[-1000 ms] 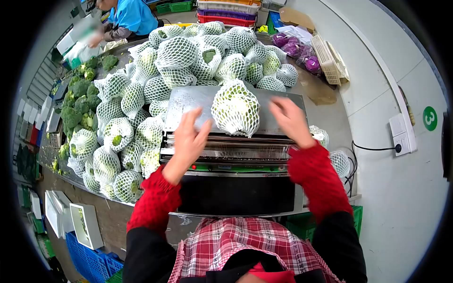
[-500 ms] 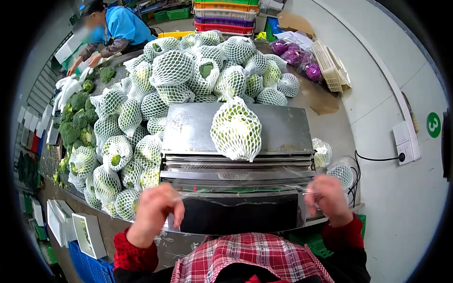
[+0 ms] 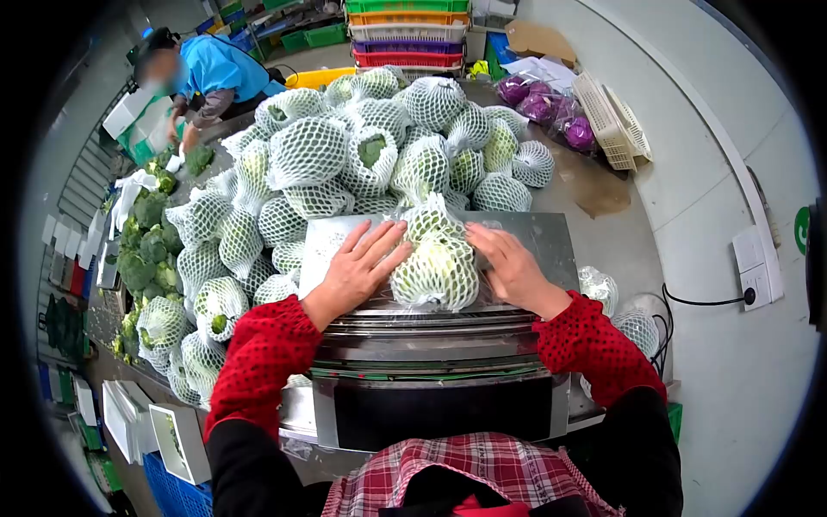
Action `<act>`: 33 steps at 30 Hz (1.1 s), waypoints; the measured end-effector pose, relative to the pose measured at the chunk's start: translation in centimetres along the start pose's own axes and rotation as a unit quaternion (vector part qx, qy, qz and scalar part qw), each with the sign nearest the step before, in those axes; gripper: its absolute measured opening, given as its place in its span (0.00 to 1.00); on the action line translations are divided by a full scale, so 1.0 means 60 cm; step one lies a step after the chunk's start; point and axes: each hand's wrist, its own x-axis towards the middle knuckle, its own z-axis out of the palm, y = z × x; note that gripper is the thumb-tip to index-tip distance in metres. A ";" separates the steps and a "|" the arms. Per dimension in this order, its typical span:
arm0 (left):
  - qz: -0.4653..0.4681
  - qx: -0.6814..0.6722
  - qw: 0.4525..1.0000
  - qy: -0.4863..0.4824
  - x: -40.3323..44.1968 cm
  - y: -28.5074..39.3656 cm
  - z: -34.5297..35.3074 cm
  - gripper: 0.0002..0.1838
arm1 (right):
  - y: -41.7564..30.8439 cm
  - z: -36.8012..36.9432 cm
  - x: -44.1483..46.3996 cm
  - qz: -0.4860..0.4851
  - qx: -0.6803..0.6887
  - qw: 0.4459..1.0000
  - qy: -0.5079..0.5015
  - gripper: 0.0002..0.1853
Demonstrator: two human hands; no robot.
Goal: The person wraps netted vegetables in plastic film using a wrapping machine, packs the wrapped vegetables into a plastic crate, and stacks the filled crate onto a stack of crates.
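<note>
A pale green vegetable head in a white foam net (image 3: 434, 269) lies on the metal top (image 3: 551, 250) of the wrapping machine. Clear film seems to cover it. On its left, my left hand (image 3: 357, 265) rests flat with fingers spread, the fingertips close to the net. From the other side, my right hand (image 3: 510, 265) reaches in with fingers stretched out, its tips at the net's edge. Whether either hand pinches any film is not visible. Nearer to me are the machine's metal rollers (image 3: 431, 345) and black front panel (image 3: 439, 409).
Netted heads (image 3: 310, 153) are piled behind and to the left. Bare broccoli (image 3: 142, 250) lies farther left, near a co-worker in blue (image 3: 224, 69). Bagged purple cabbages (image 3: 543, 103) and a cream basket (image 3: 607, 121) sit at the back right. A cable (image 3: 702, 300) runs to the wall.
Both hands moved forward from the machine's front edge to either side of the netted head. The clear film stretched between them went with them. The netted head now lies slightly nearer.
</note>
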 end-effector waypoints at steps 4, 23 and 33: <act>-0.029 -0.146 0.986 0.070 0.036 0.028 -0.041 0.32 | -0.036 -0.019 0.010 -0.017 -0.066 0.998 0.000 0.35; -0.549 -0.700 0.453 0.064 -0.268 0.423 -0.170 0.14 | -0.340 -0.041 -0.308 0.468 0.453 0.754 0.086 0.13; -0.681 -0.354 0.593 -0.243 -0.403 0.507 -0.122 0.19 | -0.348 0.031 -0.516 0.734 0.346 0.585 -0.015 0.15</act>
